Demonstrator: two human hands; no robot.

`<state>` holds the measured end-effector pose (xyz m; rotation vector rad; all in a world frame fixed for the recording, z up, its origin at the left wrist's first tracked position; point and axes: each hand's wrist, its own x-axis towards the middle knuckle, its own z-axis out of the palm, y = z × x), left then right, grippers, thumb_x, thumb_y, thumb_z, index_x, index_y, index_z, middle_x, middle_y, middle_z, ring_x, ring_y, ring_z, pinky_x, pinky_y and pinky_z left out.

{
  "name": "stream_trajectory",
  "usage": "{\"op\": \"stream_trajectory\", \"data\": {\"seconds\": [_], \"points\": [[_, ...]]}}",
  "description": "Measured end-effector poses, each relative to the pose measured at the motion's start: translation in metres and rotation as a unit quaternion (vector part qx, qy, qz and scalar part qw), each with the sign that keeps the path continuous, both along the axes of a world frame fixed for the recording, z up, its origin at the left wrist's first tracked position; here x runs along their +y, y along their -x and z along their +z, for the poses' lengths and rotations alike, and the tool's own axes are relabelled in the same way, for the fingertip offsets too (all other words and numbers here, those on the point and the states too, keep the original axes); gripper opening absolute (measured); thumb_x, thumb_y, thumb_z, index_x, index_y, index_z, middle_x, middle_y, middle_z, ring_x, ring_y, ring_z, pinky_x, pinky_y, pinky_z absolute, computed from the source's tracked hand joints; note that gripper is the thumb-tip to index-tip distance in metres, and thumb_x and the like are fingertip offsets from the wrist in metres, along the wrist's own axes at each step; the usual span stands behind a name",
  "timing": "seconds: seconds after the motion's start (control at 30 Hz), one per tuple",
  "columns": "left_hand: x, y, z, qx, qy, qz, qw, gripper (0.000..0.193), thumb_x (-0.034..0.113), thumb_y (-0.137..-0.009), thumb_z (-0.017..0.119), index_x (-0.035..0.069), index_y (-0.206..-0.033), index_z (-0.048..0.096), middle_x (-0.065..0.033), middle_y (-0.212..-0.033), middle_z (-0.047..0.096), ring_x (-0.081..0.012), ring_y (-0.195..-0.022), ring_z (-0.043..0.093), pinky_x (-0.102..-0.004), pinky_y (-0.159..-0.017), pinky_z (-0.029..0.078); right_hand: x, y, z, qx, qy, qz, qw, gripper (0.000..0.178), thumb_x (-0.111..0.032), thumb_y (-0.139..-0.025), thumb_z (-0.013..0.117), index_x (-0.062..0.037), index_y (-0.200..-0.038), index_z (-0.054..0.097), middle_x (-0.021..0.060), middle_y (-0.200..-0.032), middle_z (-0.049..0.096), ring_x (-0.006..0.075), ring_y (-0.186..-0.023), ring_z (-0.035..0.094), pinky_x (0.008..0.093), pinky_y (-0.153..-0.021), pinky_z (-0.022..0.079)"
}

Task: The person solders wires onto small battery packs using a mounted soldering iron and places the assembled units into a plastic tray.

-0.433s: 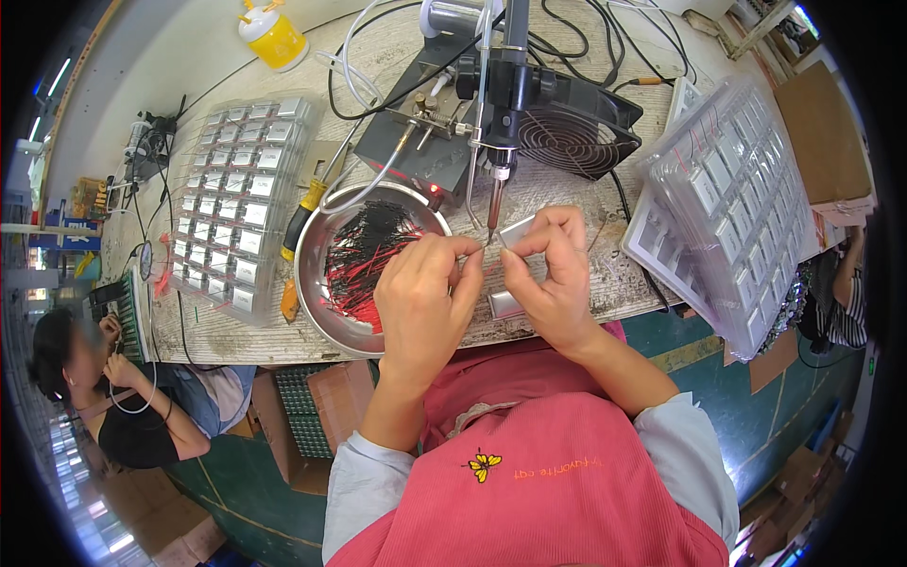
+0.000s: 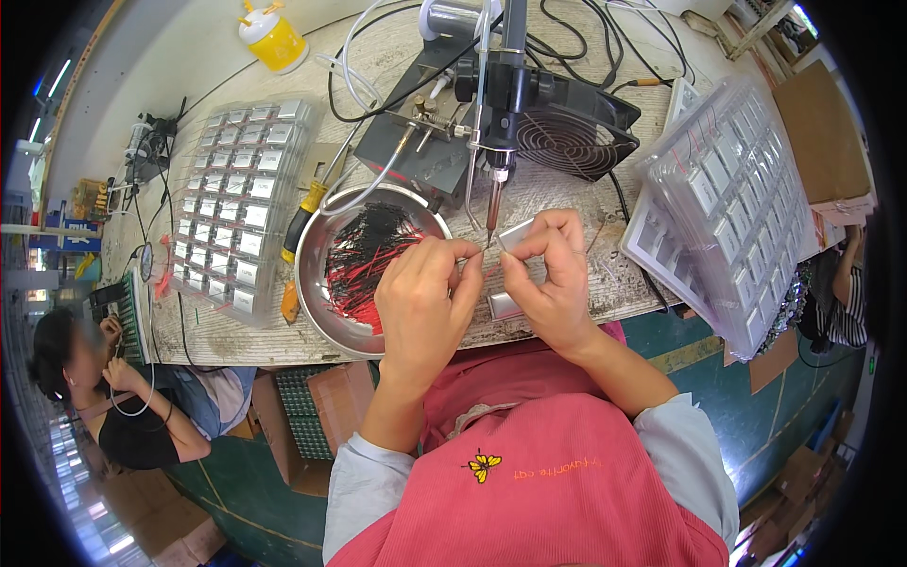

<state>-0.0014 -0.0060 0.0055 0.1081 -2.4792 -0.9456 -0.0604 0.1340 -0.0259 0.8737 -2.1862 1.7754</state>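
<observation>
In the middle of the bench both my hands are raised under the tip of an upright soldering iron (image 2: 495, 200). My left hand (image 2: 423, 295) is closed in a pinch just left of the tip; what its fingertips grip is too small to make out. My right hand (image 2: 553, 288) pinches close to the tip on its other side, its hold also unclear. A silver rectangular block (image 2: 516, 234) lies right behind the right fingertips, partly covered by them. Another silver block (image 2: 505, 305) rests on the bench between my hands. A thin reddish wire shows between my hands.
A metal bowl (image 2: 312, 307) of red and black wires stands at left, beside a yellow-handled screwdriver (image 2: 304, 213). Trays of silver blocks stand far left (image 2: 227, 203) and right (image 2: 732, 213). Behind are a black fan (image 2: 576, 132) and a solder feeder (image 2: 416, 132). A person sits at left.
My hands stay almost in place. The right fingertips have shifted slightly left beside the iron tip, and the silver block behind them shows at a slightly different angle.
</observation>
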Motion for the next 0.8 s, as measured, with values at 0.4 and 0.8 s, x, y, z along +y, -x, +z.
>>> {"op": "stream_trajectory", "data": {"seconds": [0.4,0.8], "points": [[0.0,-0.004,0.0,-0.032,-0.009,0.0,0.999,0.008,0.002,-0.077,0.069,0.0,-0.083,0.063,-0.0054,-0.068,0.055,-0.0124,-0.052,0.049,-0.0261,-0.049,0.039,0.007,-0.001,0.002,0.0,0.001,-0.001,1.0,0.014,0.0,-0.074,0.067,-0.0019,-0.08,0.055,0.0106,-0.092,0.045,0.0212,-0.084,0.047,0.0308,-0.074,0.041],[-0.006,-0.014,-0.001,-0.019,-0.062,0.019,0.998,0.008,0.001,-0.077,0.068,0.002,-0.081,0.063,-0.0049,-0.066,0.051,-0.0147,-0.052,0.049,-0.0284,-0.05,0.039,0.027,-0.004,0.012,-0.027,-0.013,0.014,0.999,0.012,-0.004,-0.077,0.065,-0.0019,-0.083,0.055,0.0129,-0.095,0.048,0.0253,-0.087,0.052,0.0315,-0.077,0.044]]}}
